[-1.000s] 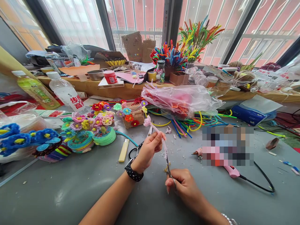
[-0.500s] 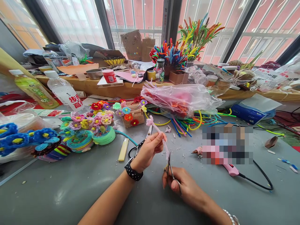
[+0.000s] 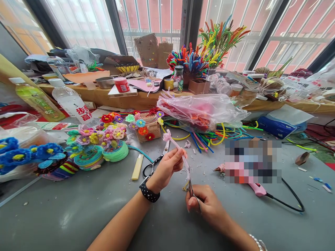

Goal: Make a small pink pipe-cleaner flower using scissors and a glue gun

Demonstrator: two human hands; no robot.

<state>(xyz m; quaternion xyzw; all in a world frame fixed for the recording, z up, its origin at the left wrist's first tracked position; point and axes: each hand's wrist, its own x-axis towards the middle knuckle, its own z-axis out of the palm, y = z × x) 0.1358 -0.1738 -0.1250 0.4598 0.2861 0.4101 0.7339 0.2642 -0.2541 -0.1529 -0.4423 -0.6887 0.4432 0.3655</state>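
A pale pink pipe cleaner (image 3: 174, 142) with a curled, fluffy upper end is pinched between the thumb and fingers of my left hand (image 3: 169, 164). Its lower end hangs down toward my right. My right hand (image 3: 205, 200) is closed round the handles of small scissors (image 3: 191, 188), whose blades point up and meet at the pipe cleaner's lower end. Behind my left wrist lies a second, larger pair of scissors (image 3: 149, 170) with black handles. A small yellow piece (image 3: 186, 185) shows beside the blades; its kind I cannot make out.
A pink glue gun (image 3: 259, 190) with a black cord lies on the right, partly blurred out. Finished fuzzy flowers (image 3: 90, 136) stand at left. A pale yellow stick (image 3: 137, 167) lies near the black-handled scissors. Loose pipe cleaners and a plastic bag (image 3: 206, 108) fill the back.
The small scissors have closed at the pipe cleaner's lower end, and my right hand's fingers have drawn together. My left hand has barely moved.
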